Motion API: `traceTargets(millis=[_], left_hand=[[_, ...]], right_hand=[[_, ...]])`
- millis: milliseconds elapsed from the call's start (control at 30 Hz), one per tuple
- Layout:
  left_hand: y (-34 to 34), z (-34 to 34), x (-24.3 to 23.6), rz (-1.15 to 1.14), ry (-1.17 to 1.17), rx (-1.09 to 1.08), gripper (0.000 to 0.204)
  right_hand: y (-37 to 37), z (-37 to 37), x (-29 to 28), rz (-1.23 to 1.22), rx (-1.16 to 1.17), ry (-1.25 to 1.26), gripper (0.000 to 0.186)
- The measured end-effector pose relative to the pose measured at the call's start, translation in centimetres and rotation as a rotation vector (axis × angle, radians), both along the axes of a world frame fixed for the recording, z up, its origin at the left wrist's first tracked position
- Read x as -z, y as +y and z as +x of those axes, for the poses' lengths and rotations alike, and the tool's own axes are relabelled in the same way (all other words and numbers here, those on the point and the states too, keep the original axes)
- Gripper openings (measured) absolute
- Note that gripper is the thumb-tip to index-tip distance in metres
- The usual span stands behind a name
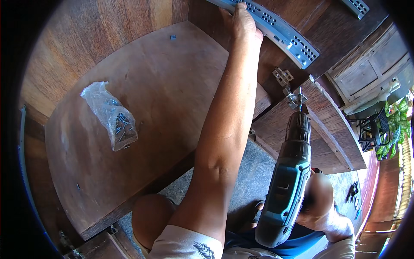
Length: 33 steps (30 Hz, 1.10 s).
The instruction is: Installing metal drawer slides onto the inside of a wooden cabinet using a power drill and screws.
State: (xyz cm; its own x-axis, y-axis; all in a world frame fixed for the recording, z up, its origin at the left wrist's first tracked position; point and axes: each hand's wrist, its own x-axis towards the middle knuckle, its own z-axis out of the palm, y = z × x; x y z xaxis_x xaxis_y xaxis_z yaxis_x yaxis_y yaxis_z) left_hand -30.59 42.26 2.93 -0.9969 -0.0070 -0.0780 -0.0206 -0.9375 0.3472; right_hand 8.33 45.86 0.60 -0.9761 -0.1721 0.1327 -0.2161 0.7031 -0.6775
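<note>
My left arm reaches up to the top of the view, where my left hand (244, 22) is closed on a long metal drawer slide (297, 48) full of holes. The slide lies along the dark wooden side panel of a cabinet. Lower right, my right hand (320, 196) grips a teal and black cordless drill (282, 181), mostly behind its body. The drill points upward, and its bit overlaps a metal cabinet hinge (283, 78) in the view; whether they touch I cannot tell. A clear plastic bag (103, 105) with several screws rests on the wooden board at left.
A few loose small screws (173, 37) lie on the wooden board (172, 99). Another metal slide (357, 7) is at the top right. The hinged wooden door (332, 138) stands out on the right. Beyond are a black chair (375, 129) and a leafy plant (399, 125).
</note>
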Motion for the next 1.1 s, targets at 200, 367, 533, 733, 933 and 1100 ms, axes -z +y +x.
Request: traceTargets(millis=[200,367,533,733,933,1100], left_hand=[[-0.1,0.2,0.4,0.014,-0.001,-0.027,0.049],[-0.2,0.2,0.3,0.018,-0.034,-0.021,0.048],[-0.4,0.4,0.3,0.035,-0.051,0.012,0.048],[0.0,0.1,0.6,0.028,-0.026,-0.017,0.044],[0.9,-1.2,2.8,0.106,0.074,-0.034,0.056],[0.3,-1.4,3.5,0.195,0.073,0.004,0.07]], right_hand=[[-0.3,-0.2,0.2,-0.024,0.014,-0.045,0.105],[-0.7,0.0,-0.2,0.026,0.04,-0.062,0.104],[-1.1,-0.1,0.3,0.047,0.093,0.004,0.087],[-1.1,0.0,0.7,0.071,0.089,0.024,0.084],[-1.0,0.1,-0.3,0.089,0.075,-0.042,0.094],[-1.1,-0.2,-0.9,0.088,0.028,-0.095,0.105]])
